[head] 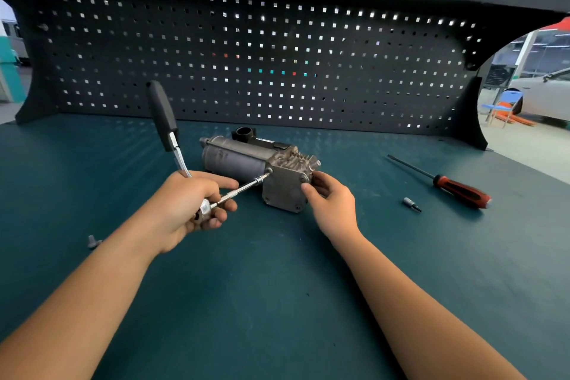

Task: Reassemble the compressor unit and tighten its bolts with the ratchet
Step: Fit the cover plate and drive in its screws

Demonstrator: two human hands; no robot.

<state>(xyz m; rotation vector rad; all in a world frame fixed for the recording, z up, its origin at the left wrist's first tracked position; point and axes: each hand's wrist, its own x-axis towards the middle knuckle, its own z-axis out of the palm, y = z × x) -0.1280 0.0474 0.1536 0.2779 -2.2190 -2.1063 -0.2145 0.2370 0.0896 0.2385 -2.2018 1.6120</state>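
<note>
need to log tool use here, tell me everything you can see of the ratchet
The ratchet has a black grip, a bright metal shank and a metal head carrying a slim extension bar. Its handle stands up, tilted to the left. The left hand grips it at the head, fingers curled round. The bar's tip sits on a bolt at the upper left corner of the end plate of the compressor.

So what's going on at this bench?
A person is bolting up a compressor. The left hand grips the ratchet at its head, handle pointing up, extension set on a bolt at the upper left corner of the end plate. The right hand holds that plate's right edge. A screwdriver, a bit and a small metal part lie on the bench.
</note>
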